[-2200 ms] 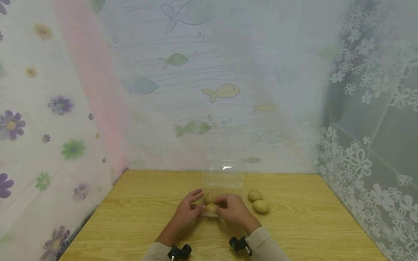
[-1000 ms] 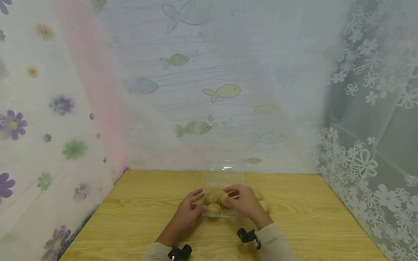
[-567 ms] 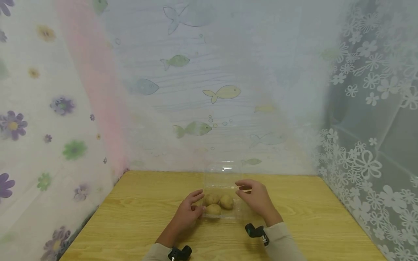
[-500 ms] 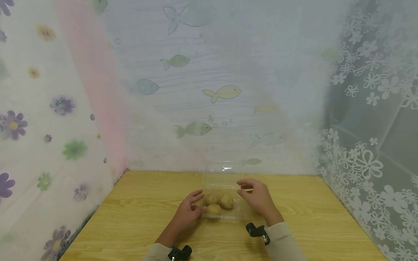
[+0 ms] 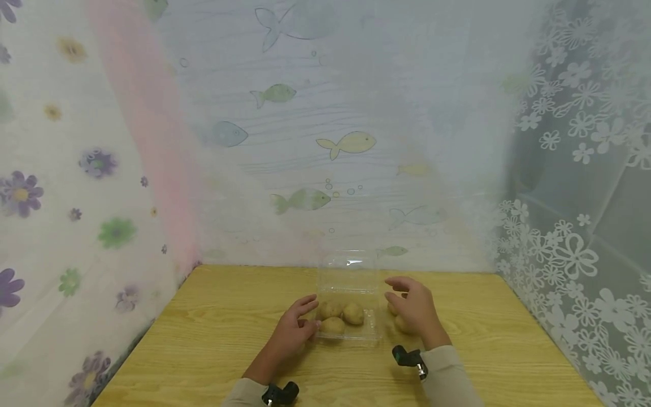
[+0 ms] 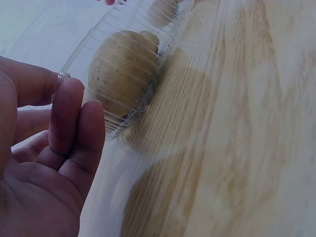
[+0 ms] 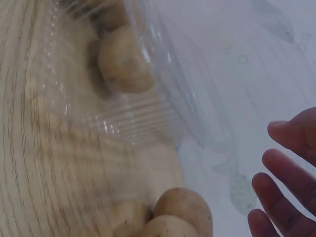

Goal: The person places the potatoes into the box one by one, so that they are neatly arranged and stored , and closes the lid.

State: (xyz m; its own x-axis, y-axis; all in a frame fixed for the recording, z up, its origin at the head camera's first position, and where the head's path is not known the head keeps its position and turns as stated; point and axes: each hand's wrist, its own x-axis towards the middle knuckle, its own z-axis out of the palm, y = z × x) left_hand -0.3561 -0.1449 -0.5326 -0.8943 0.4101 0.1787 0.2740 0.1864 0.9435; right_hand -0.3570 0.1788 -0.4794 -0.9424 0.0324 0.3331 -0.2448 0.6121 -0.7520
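A clear plastic clamshell box stands on the table with its lid raised at the back. Three potatoes lie inside it, towards the left. My left hand pinches the box's left rim between thumb and fingers; the left wrist view shows this grip close, with a potato behind the ribbed wall. My right hand is off the box's right side with nothing in it, fingers apart and loosely bent. It partly hides two potatoes on the table, which the right wrist view shows below the fingers.
The wood-grain table extends to both sides of the box. Behind it hangs a pale fish-patterned curtain, with flower-patterned sheets at the left and right. Small black cameras are strapped at the sleeves.
My right hand has let go of a potato inside the box and moved right, out over the two potatoes on the table. The left hand keeps its place at the rim.
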